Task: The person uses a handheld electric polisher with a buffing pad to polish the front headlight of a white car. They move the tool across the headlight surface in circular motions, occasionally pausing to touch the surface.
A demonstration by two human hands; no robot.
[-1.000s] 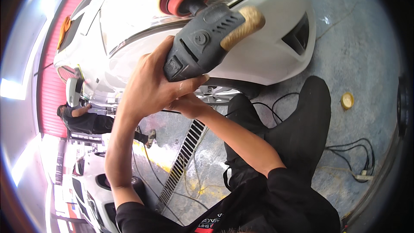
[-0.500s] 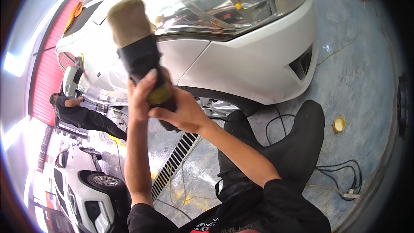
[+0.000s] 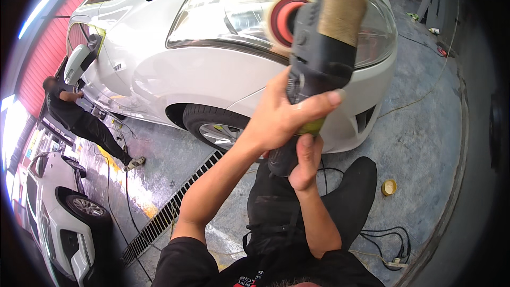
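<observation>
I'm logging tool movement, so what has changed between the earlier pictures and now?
The polisher swung left toward the end of the headlight, then back right; its red-backed pad is now over the headlight's middle. The left hand and right hand moved with it, and the view shifted. Both hands stay on the polisher; the yellow tin stays on the floor.

The grey floor (image 3: pixel 425 133) carries a white car (image 3: pixel 212 77) ahead of the hands (image 3: pixel 279 119); rightward, a yellow tub (image 3: pixel 389 187), black cables (image 3: pixel 408 243).
</observation>
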